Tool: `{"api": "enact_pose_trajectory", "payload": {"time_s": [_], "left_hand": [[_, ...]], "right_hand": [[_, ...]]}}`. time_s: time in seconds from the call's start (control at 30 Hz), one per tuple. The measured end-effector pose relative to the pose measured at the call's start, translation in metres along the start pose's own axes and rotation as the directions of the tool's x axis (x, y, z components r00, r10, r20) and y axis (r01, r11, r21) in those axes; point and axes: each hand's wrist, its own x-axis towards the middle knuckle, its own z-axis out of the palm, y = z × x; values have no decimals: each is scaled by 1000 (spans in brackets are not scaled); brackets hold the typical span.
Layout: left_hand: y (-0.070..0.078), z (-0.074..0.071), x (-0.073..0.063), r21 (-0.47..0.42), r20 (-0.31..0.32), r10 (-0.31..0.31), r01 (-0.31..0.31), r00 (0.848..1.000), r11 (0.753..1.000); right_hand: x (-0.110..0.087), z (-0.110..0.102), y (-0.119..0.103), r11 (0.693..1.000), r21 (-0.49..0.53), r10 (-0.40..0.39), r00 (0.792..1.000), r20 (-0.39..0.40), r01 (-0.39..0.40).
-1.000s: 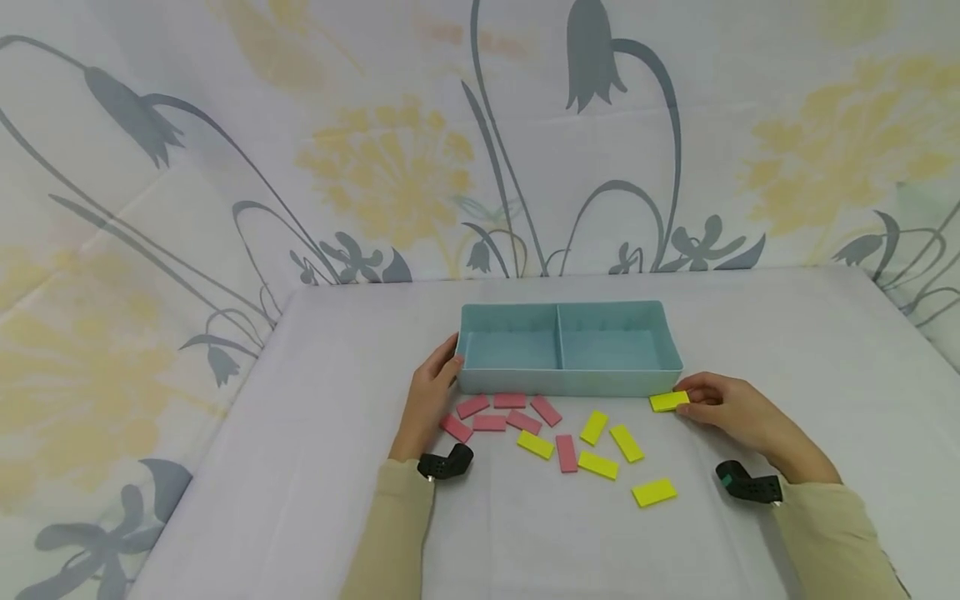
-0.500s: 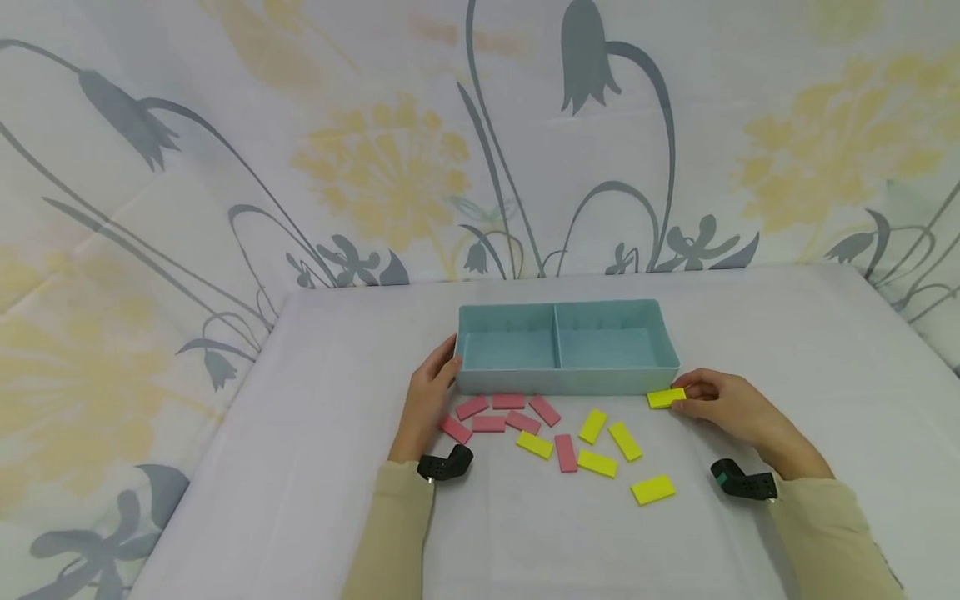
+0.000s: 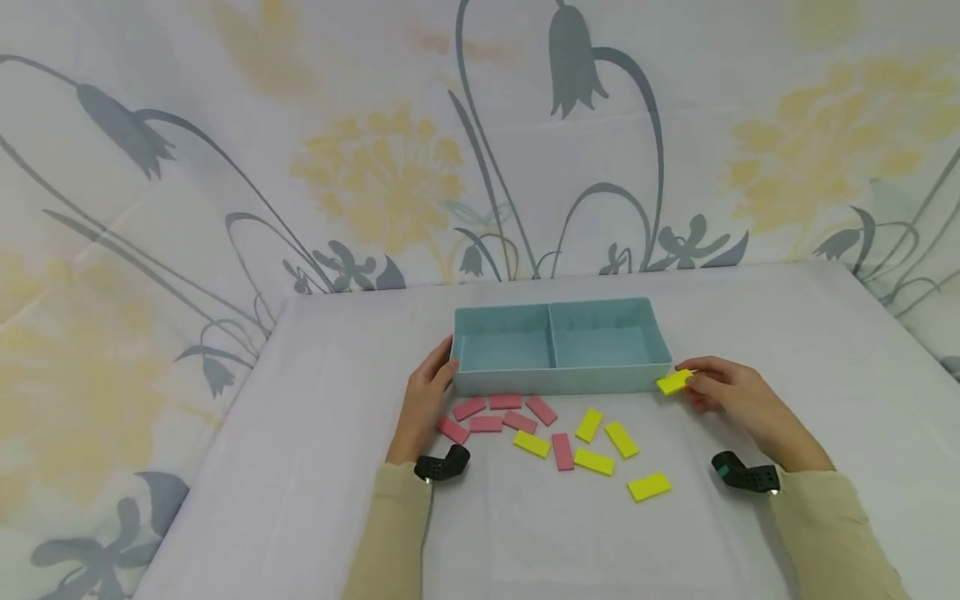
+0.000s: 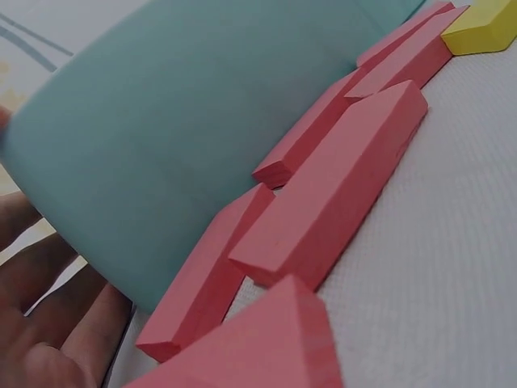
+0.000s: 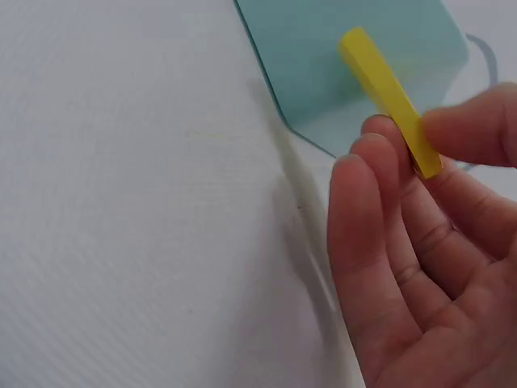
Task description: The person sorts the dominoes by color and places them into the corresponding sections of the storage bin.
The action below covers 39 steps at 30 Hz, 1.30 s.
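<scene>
A yellow block (image 3: pixel 673 382), flat and oblong like a domino, is pinched between the thumb and fingers of my right hand (image 3: pixel 738 404). Off the table, it hangs tilted by the front right corner of a pale blue tray (image 3: pixel 562 382). The right wrist view shows the same block (image 5: pixel 380 81) edge-on, against the tray's end wall (image 5: pixel 323 73). My left hand (image 3: pixel 423 404) rests against the tray's left end; in the left wrist view its fingers (image 4: pixel 48 283) touch that end wall. A divider (image 3: pixel 552 337) splits the tray into two compartments.
Several pink blocks (image 3: pixel 486 424) lie before the tray's left half, some close to its front wall. Several yellow blocks (image 3: pixel 594 462) are spread on the white cloth towards the right. One pink block (image 3: pixel 562 452) lies among the yellow ones. A flowered curtain hangs behind.
The yellow block in my right hand has risen off the cloth and turned slightly, near the tray's right corner. My left hand stays at the tray's left end.
</scene>
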Motion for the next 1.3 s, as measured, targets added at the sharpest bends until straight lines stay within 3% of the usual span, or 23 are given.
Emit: {"api": "enact_pose_trajectory", "payload": {"time_s": [0.2,0.43,0.67,0.83,0.97,1.13,1.3], "left_hand": [[-5,-3,-5,-10,-2,7,-7,1000,1000],[-5,-5,-4,-20,9,24,-24,1000,1000],[-29,-4,8,-5,-28,56,-56,998,998],[-27,-4,10,-7,-17,70,-70,997,998],[-19,-5,8,-4,-6,35,-35,999,999],[-3,-4,2,-23,1,14,-14,1000,1000],[2,-1,0,-17,2,-4,4,1000,1000]], "right_hand": [[0,2,-2,996,82,-33,998,-61,38],[2,7,0,981,177,-48,982,-184,81],[-1,11,-5,976,191,-48,955,-294,108],[0,13,-10,961,228,-67,930,-362,158],[1,14,-13,948,255,-73,913,-402,189],[2,16,-17,932,295,-72,904,-420,211],[1,19,-20,939,284,-59,905,-421,193]]}}
